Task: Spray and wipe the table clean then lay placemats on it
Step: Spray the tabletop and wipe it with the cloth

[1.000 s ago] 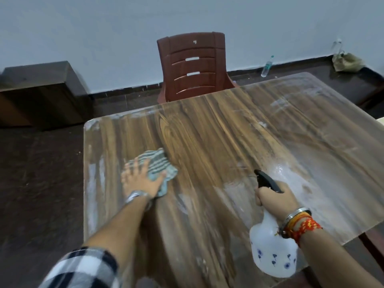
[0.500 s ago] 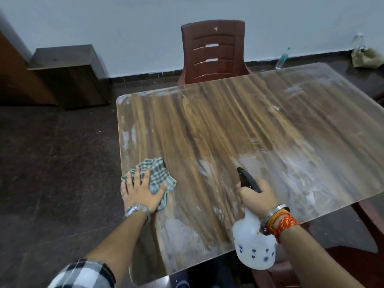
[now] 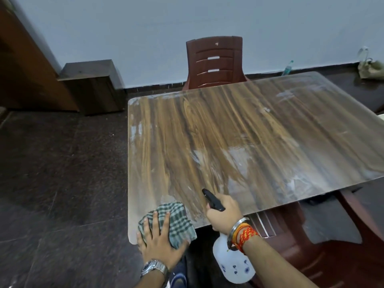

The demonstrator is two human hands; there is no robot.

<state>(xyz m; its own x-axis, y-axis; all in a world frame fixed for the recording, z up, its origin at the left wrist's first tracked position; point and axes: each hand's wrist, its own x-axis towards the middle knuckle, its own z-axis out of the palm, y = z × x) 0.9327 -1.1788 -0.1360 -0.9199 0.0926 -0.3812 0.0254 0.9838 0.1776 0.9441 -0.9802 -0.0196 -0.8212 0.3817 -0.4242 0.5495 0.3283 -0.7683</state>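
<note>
A wood-grain table (image 3: 239,129) with pale smears and wet patches fills the middle of the head view. My left hand (image 3: 159,241) presses flat, fingers straight, on a green checked cloth (image 3: 176,221) at the table's near left corner. My right hand (image 3: 223,213) grips the neck of a white spray bottle (image 3: 233,265) with a black nozzle (image 3: 212,199), held at the near edge with the nozzle pointing over the table. No placemats are in view.
A maroon plastic chair (image 3: 215,63) stands at the far side, another chair (image 3: 324,242) at the near right. A dark wooden cabinet (image 3: 91,86) stands by the wall at left. A plastic bottle (image 3: 287,68) and a bag (image 3: 372,67) lie on the floor beyond.
My left hand has drawn the cloth back along the left edge to the near corner. My right hand with the bottle has pulled back to the near edge. The view has shifted left.
</note>
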